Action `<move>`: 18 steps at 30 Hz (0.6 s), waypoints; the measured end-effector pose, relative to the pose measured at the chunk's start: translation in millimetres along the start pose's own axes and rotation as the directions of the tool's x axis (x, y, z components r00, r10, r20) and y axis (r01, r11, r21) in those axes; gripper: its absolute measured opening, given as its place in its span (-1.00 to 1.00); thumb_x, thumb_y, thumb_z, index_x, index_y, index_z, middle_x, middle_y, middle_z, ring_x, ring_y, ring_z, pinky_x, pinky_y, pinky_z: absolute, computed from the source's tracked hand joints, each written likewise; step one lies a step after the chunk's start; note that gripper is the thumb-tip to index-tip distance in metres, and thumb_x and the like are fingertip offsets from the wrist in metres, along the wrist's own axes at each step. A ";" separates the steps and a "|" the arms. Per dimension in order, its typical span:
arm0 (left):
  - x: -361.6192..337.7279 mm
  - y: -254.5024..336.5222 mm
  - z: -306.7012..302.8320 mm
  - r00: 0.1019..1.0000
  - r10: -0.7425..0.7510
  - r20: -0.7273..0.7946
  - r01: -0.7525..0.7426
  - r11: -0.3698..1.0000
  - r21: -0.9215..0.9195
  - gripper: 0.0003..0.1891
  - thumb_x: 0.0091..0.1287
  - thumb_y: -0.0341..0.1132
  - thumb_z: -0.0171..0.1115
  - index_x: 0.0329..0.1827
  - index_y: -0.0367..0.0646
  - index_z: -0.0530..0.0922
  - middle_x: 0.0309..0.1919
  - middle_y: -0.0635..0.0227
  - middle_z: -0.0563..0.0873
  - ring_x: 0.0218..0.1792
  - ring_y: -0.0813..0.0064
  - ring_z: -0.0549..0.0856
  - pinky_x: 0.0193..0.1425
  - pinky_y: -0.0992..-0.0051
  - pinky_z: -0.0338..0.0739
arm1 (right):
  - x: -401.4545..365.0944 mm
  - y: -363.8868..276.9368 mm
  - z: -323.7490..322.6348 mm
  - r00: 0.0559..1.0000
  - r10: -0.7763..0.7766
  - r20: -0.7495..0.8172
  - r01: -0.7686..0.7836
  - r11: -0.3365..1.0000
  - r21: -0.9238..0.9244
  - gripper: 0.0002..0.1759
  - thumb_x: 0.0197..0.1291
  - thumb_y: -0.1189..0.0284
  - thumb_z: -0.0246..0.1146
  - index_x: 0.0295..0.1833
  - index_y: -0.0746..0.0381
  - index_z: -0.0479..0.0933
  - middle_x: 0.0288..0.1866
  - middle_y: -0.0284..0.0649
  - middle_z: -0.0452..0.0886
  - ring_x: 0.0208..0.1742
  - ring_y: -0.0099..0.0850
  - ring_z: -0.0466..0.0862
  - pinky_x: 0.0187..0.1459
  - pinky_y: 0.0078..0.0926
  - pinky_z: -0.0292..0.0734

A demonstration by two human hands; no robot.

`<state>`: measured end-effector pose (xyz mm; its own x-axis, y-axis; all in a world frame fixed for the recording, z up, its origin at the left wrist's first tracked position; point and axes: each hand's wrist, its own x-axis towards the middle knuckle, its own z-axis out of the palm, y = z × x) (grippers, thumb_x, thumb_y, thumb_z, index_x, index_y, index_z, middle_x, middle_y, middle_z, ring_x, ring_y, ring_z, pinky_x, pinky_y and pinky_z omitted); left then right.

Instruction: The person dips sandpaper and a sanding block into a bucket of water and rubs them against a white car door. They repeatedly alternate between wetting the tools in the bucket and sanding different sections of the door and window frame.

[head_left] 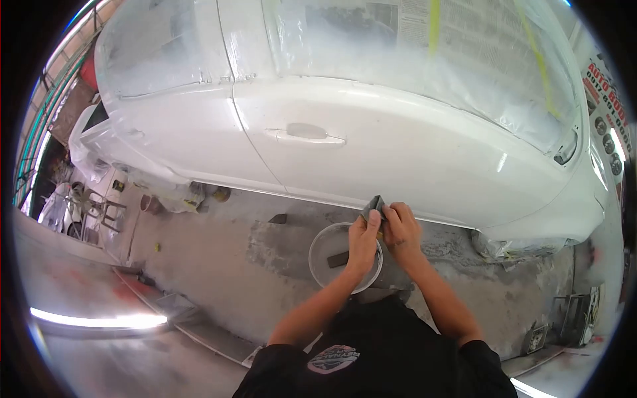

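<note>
My left hand (361, 247) and my right hand (403, 232) are close together in front of the car's lower door. Both are closed on a folded piece of dark grey sandpaper (373, 204), its pointed corner sticking up above my fingers. A small yellowish patch shows between the hands; I cannot make out what it is. Below them on the floor stands a round pale bucket (314, 241), partly hidden by my left hand and forearm. A dark block (338, 260) shows inside the bucket.
The white car door (398, 142) with its handle (308, 138) spans the view ahead. Newspaper and plastic masking (358, 30) cover the windows. A dark piece (277, 219) lies on the stained floor (219, 245). Stools (106, 209) stand left; a metal frame (577, 317) stands right.
</note>
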<state>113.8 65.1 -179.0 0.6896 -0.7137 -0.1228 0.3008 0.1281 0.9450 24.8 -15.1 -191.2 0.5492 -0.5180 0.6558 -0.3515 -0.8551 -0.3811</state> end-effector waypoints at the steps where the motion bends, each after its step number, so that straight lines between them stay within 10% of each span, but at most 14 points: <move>1: 0.9 7.3 1.7 0.996 0.089 0.008 -0.089 0.996 0.004 -0.70 0.54 -0.18 0.33 -0.03 -0.30 0.74 -0.27 0.50 0.71 -0.23 0.69 0.58 -0.14 0.58 0.47 | 7.1 -4.7 1.2 0.998 -0.035 0.049 0.034 0.999 0.025 -0.67 0.06 0.55 0.40 -0.01 0.28 0.62 0.04 -0.10 0.63 -0.02 -0.09 0.69 -0.16 -0.17 0.66; 5: 48.0 22.4 -24.5 0.993 -0.113 -0.041 0.105 0.982 -0.158 -0.76 0.48 -0.27 0.38 -0.03 -0.31 0.72 -0.29 0.48 0.71 -0.25 0.65 0.59 -0.17 0.48 0.49 | 40.2 -11.0 -8.9 0.941 -0.289 0.178 0.281 0.957 0.066 -0.62 0.09 0.53 0.40 0.08 0.29 0.65 0.19 -0.04 0.60 0.15 -0.03 0.66 -0.03 -0.18 0.69; 8: 105.5 57.7 -31.1 0.953 0.270 -0.137 -0.256 0.960 0.116 -0.82 0.46 -0.35 0.38 -0.04 -0.30 0.72 -0.29 0.37 0.72 -0.22 0.54 0.64 -0.09 0.42 0.56 | 77.8 25.6 -22.2 0.941 -0.259 0.217 0.279 0.958 -0.068 -0.56 0.11 0.55 0.40 0.16 0.28 0.66 0.31 0.03 0.57 0.29 0.06 0.60 0.15 -0.14 0.66; 9: 125.1 80.1 -36.4 0.892 0.443 -0.089 -0.395 0.860 0.323 -0.84 0.44 -0.38 0.39 -0.04 -0.29 0.72 -0.27 0.31 0.74 -0.19 0.48 0.68 -0.04 0.40 0.58 | 95.2 45.8 -32.0 0.960 -0.247 0.130 0.264 0.955 -0.134 -0.52 0.10 0.56 0.38 0.20 0.24 0.65 0.29 0.04 0.58 0.30 0.07 0.59 0.22 -0.07 0.59; 10: 149.6 97.0 -39.4 0.609 0.792 0.027 -0.712 0.532 0.458 -0.83 0.40 -0.46 0.39 0.01 -0.23 0.72 -0.15 0.16 0.76 -0.12 0.26 0.73 -0.03 0.33 0.61 | 115.5 67.0 -43.7 0.971 -0.237 0.041 0.240 0.950 -0.199 -0.48 0.10 0.57 0.35 0.24 0.20 0.64 0.28 0.05 0.59 0.32 0.07 0.57 0.30 0.00 0.52; 11: 170.0 119.3 -43.5 0.519 0.850 0.090 -0.736 0.391 0.553 -0.75 0.30 -0.53 0.37 0.03 -0.15 0.75 -0.04 0.14 0.76 0.00 0.10 0.71 0.07 0.24 0.57 | 137.1 84.5 -59.7 0.960 -0.281 0.000 0.270 0.922 -0.279 -0.48 0.08 0.58 0.35 0.24 0.21 0.63 0.29 0.05 0.57 0.33 0.07 0.56 0.32 0.00 0.50; 12: 187.1 144.8 -44.9 0.248 0.937 0.246 -0.727 0.012 0.686 -0.73 0.24 -0.60 0.38 0.00 -0.20 0.73 -0.08 0.16 0.77 -0.02 0.09 0.71 0.14 0.23 0.55 | 154.6 99.5 -73.8 0.945 -0.324 -0.039 0.290 0.887 -0.359 -0.47 0.07 0.59 0.35 0.25 0.22 0.62 0.30 0.05 0.56 0.34 0.06 0.55 0.35 -0.01 0.48; 18: 275.1 168.4 -38.7 0.150 0.736 0.661 -0.736 -0.363 0.572 -0.52 -0.01 -0.72 0.29 0.01 -0.15 0.73 -0.02 0.31 0.73 0.01 0.15 0.67 0.11 0.25 0.59 | 178.7 165.5 -80.0 0.884 -0.454 0.115 0.458 0.788 -0.412 -0.36 0.09 0.55 0.36 0.37 0.22 0.54 0.35 0.02 0.51 0.37 0.01 0.51 0.43 0.01 0.42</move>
<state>379.7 -83.0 -65.4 -0.1103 -0.4678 0.8769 -0.9932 0.0847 -0.0797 4.2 -247.5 -84.9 0.7319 -0.0721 0.6776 -0.3374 -0.9023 0.2684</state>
